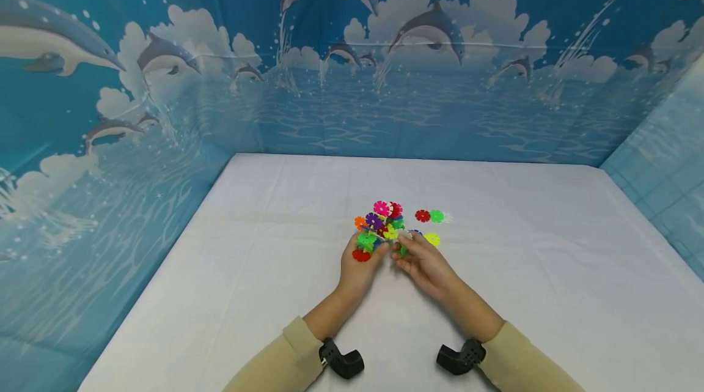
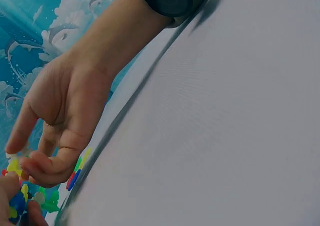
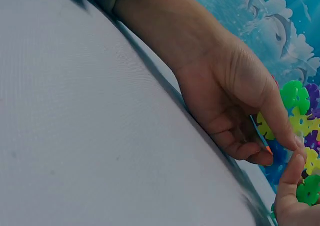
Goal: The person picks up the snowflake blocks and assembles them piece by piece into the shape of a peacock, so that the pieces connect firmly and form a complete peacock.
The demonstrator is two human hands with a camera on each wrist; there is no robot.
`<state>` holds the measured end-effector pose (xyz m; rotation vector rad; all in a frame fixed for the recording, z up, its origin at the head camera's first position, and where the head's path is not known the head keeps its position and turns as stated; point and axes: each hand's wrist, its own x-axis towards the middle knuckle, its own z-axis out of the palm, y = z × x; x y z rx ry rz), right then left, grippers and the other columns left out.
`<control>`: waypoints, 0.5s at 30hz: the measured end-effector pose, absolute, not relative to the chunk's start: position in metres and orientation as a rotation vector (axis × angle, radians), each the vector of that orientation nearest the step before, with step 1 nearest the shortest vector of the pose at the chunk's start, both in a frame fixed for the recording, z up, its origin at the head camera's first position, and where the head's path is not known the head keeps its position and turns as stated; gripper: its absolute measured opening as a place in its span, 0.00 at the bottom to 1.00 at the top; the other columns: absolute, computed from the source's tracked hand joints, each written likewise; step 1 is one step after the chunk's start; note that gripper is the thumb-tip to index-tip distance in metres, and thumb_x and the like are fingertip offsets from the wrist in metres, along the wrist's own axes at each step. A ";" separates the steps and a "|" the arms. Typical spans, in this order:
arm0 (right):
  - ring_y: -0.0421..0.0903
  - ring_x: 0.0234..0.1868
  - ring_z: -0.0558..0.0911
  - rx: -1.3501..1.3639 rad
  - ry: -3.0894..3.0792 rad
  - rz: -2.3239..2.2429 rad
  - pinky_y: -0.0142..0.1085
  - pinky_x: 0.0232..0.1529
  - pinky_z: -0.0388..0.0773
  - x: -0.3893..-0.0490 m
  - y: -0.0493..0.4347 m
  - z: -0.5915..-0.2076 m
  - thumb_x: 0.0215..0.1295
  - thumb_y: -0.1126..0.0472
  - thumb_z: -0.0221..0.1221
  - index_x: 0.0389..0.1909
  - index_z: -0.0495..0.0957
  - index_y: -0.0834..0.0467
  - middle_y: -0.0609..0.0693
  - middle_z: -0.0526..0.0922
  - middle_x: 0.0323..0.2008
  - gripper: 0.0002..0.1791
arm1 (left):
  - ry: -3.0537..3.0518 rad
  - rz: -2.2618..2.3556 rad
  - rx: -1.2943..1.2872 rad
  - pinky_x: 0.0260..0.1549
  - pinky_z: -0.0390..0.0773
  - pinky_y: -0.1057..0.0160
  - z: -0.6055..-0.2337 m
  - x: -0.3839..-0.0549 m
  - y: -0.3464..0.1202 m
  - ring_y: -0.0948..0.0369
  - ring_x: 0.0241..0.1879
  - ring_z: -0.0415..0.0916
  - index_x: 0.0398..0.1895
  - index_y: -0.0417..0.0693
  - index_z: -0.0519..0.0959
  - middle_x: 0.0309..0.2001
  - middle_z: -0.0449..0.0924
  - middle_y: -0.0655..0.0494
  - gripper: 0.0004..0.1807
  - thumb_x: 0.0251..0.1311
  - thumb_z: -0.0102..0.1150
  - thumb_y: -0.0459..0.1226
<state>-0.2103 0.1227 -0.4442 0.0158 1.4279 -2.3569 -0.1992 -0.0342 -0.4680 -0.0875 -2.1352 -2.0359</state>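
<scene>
My left hand grips a cluster of interlocked plastic snowflake discs in several colours, its thumb in front and the other fingers mostly hidden. A red disc shows at the cluster's bottom. My right hand is close against the cluster's right side, pinching a whitish disc between thumb and fingertips. The left wrist view shows the right hand with its lower fingers curled. Seen from the right wrist, the left hand has its thumb tip near the other hand's fingertips, beside a green disc.
Behind the right hand lie loose discs on the white-covered table: a red disc, a green disc, a white disc and a yellow disc. A blue dolphin-print curtain encloses the table's back and sides.
</scene>
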 end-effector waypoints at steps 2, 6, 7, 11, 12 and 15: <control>0.43 0.36 0.77 0.042 1.502 -2.333 0.29 0.41 0.78 -0.210 0.123 -0.445 0.78 0.59 0.46 0.47 0.64 0.59 0.51 0.74 0.37 0.06 | -2.207 -1.981 -0.113 0.58 0.70 0.51 -0.470 -0.197 -0.036 0.51 0.54 0.73 0.56 0.37 0.73 0.52 0.79 0.45 0.25 0.59 0.68 0.38; 0.42 0.35 0.78 0.051 1.599 -2.274 0.29 0.40 0.78 -0.210 0.126 -0.446 0.78 0.59 0.45 0.46 0.65 0.60 0.52 0.74 0.38 0.07 | -2.472 -1.833 -0.158 0.58 0.69 0.47 -0.468 -0.191 -0.046 0.48 0.56 0.72 0.59 0.35 0.72 0.54 0.77 0.43 0.29 0.55 0.70 0.37; 0.42 0.35 0.78 0.044 1.608 -2.262 0.29 0.40 0.78 -0.211 0.127 -0.446 0.78 0.60 0.45 0.46 0.64 0.60 0.52 0.74 0.38 0.07 | -2.561 -1.793 -0.168 0.56 0.71 0.48 -0.465 -0.189 -0.050 0.48 0.54 0.72 0.58 0.34 0.73 0.53 0.77 0.43 0.29 0.54 0.70 0.36; 0.41 0.36 0.79 0.017 1.607 -2.235 0.29 0.41 0.79 -0.212 0.130 -0.448 0.79 0.61 0.43 0.44 0.63 0.61 0.53 0.73 0.40 0.06 | -2.866 -1.559 -0.224 0.48 0.77 0.52 -0.440 -0.182 -0.066 0.50 0.48 0.74 0.60 0.29 0.69 0.50 0.73 0.43 0.34 0.48 0.67 0.30; 0.41 0.36 0.79 0.012 1.605 -2.233 0.29 0.41 0.79 -0.212 0.131 -0.449 0.79 0.61 0.43 0.44 0.63 0.61 0.53 0.73 0.40 0.06 | -2.886 -1.495 -0.226 0.45 0.78 0.52 -0.431 -0.180 -0.069 0.51 0.47 0.73 0.61 0.29 0.67 0.52 0.71 0.42 0.35 0.47 0.66 0.30; 0.41 0.35 0.79 -0.005 1.605 -2.228 0.29 0.40 0.79 -0.214 0.131 -0.450 0.79 0.60 0.44 0.44 0.63 0.61 0.53 0.74 0.39 0.06 | -2.804 -1.325 -0.288 0.51 0.76 0.52 -0.408 -0.179 -0.071 0.49 0.54 0.69 0.65 0.33 0.64 0.60 0.65 0.42 0.37 0.48 0.62 0.29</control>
